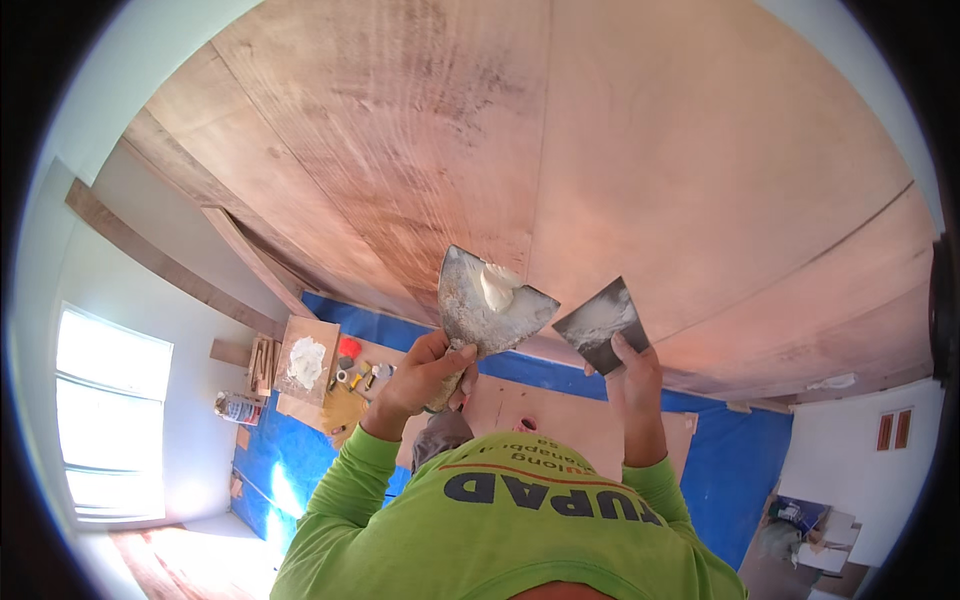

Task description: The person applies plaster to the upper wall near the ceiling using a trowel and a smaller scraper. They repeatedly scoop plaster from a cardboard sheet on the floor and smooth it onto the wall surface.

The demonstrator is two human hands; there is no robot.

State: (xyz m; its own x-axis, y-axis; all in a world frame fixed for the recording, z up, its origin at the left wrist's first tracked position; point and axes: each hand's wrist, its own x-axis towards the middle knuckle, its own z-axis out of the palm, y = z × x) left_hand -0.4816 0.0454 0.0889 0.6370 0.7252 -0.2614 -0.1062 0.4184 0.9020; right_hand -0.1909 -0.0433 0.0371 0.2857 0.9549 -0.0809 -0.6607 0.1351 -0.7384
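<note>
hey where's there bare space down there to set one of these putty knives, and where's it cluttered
Free: the plywood sheet right of the tools, bordered by blue tarp; also the tarp's right stretch. Crowded: the left end, where the putty board, red cap and small tools bunch together. Left hand holds the big knife, right hand the small knife.

The wide putty knife (487, 310) is dull metal, crusted with dried filler and carrying a wet white blob. The smaller scraper (603, 325) is dark matt metal, smeared grey. The plywood ceiling (620, 150) shows rough, unfinished grain.
</note>
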